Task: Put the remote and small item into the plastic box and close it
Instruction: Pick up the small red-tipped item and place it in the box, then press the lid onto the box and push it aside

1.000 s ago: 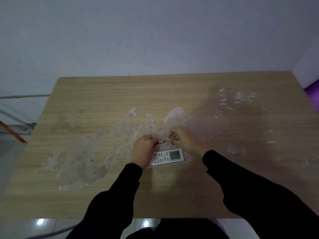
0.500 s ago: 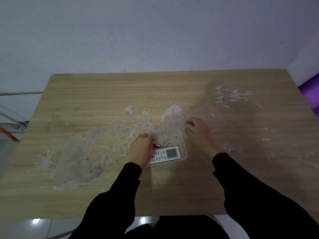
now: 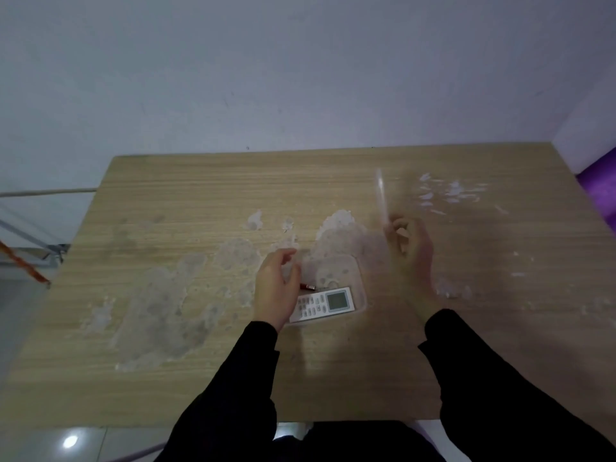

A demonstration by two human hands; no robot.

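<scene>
A clear plastic box (image 3: pixel 358 278) sits on the wooden table (image 3: pixel 200 201). Inside it lie a white remote (image 3: pixel 328 303) with a small screen and a small red item (image 3: pixel 307 287) just above the remote's left end. My left hand (image 3: pixel 276 288) rests at the box's left edge with fingers apart, covering the remote's left end. My right hand (image 3: pixel 411 248) is raised to the right of the box and grips the clear lid (image 3: pixel 381 198), which stands nearly on edge and is motion-blurred.
The tabletop carries large whitish peeled patches (image 3: pixel 160 301) left of the box and small white flecks (image 3: pixel 446 191) at the far right. A purple object (image 3: pixel 600 188) is beyond the table's right edge. A wall stands behind the table.
My right hand left the small item, reached the lid lying flat at the right and lifted it up on edge. The small red item now lies in the box. My left hand opened.
</scene>
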